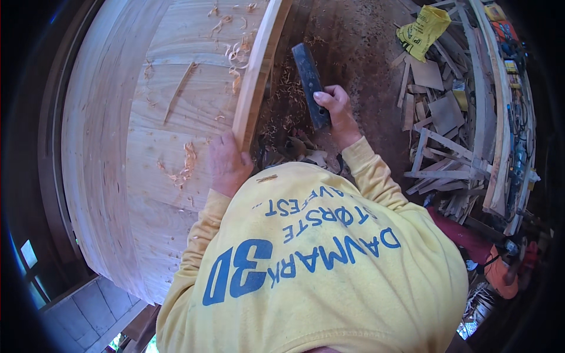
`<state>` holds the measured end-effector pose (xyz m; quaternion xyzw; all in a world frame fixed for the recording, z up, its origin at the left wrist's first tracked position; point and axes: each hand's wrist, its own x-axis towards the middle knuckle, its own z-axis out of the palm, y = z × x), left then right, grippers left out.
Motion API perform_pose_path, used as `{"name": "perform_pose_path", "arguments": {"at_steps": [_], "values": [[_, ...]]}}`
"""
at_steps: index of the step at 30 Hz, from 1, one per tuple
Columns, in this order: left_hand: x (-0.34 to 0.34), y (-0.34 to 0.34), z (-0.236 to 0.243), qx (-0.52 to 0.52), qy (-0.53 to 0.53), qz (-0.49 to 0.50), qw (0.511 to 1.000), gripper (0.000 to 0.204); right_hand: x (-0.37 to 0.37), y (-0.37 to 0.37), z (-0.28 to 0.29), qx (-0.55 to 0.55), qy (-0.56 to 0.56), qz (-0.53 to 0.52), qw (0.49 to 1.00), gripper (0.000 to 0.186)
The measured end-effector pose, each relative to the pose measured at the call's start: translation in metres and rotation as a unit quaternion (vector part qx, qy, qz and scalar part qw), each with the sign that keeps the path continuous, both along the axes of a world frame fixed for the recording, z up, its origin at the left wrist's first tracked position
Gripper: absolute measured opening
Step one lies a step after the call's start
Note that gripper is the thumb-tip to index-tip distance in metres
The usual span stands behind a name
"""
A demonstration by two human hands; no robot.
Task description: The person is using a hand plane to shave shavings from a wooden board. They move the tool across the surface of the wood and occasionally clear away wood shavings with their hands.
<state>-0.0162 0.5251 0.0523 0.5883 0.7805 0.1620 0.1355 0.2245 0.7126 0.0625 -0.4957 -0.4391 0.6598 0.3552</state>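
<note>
My left hand (227,162) is closed on the near end of a long, pale wooden board (257,76). The board stands along the right edge of a broad wooden panel (165,35), and its far end runs out of the picture at the top. To the right of it, my right hand (339,115) grips a dark, narrow, block-shaped hand plane (308,79) near its lower end, thumb on top. Air separates the plane from the board. Curled wood shavings (182,167) and a thin sliver of wood (179,93) lie on the panel.
Shavings are strewn over the brown floor (359,41). At the right lies a heap of wood offcuts (444,117) with a yellow bag (425,32) at its far end. Beyond the heap stands a long plank (503,112). An orange object (500,276) sits at the lower right.
</note>
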Motion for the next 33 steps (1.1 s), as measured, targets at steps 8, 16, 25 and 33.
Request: {"name": "perform_pose_path", "arguments": {"at_steps": [8, 16, 25, 33], "values": [[0.007, 0.031, -0.003, 0.060, -0.032, 0.016, 0.998, 0.030, -0.077, 0.042, -0.005, 0.323, -0.255, 0.014, 0.911, 0.068], [0.003, 0.025, -0.004, 0.047, -0.044, 0.036, 0.997, 0.033, -0.097, -0.043, 0.005, 0.489, -0.341, 0.147, 0.790, 0.065], [0.003, 0.028, -0.006, 0.051, -0.051, 0.018, 0.997, 0.037, -0.143, 0.155, 0.024, 0.337, -0.524, -0.002, 0.782, 0.065], [-0.001, 0.027, -0.002, 0.048, -0.069, 0.037, 0.996, 0.032, -0.123, 0.002, -0.002, 0.484, -0.457, 0.141, 0.733, 0.071]]}}
